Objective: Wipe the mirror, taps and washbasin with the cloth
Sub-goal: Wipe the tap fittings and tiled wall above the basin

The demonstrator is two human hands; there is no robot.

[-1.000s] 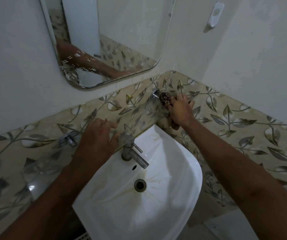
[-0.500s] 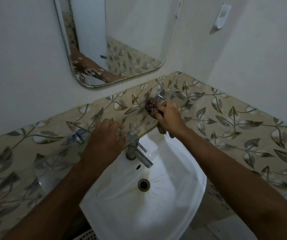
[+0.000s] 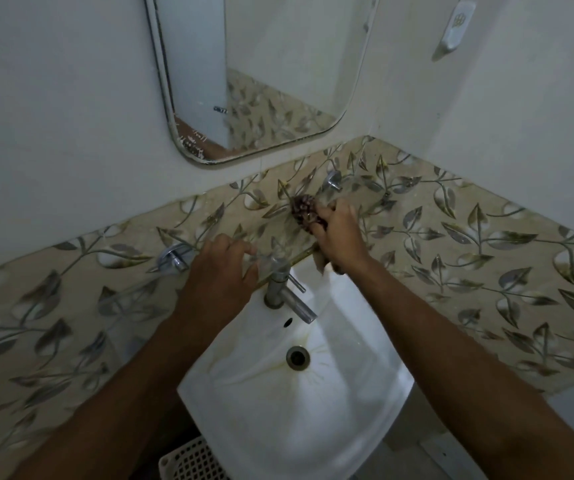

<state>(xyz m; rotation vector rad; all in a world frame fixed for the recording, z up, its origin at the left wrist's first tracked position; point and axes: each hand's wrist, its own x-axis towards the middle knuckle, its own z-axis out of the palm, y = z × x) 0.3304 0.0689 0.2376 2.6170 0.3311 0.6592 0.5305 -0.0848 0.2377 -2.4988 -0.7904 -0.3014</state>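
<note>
Right hand: my right hand [image 3: 339, 233] grips the cloth [image 3: 304, 211], its fingers [image 3: 325, 216] clamped round the dark bundle, pressing it on the glass shelf [image 3: 358, 192] against the tiled wall, far and right of the basin.
Cloth: bunched, dark and mottled, just left of the shelf's right bracket [image 3: 333, 181].
Left hand: my left hand [image 3: 221, 271] rests on the near edge of the glass shelf, fingers bent over it and slightly apart, holding nothing else that I can see.
Tap: the steel tap [image 3: 283, 292] stands upright at the far rim of the washbasin [image 3: 365, 393], spout pointing near and right, just right of my left hand.
Washbasin: white, with yellowish streaks around the drain [image 3: 297, 356].
Mirror: the mirror [image 3: 264, 74] hangs on the far wall above the shelf, its lower left corner speckled.
Left bracket: a chrome bracket [image 3: 173, 258] sits left of my left hand.
</note>
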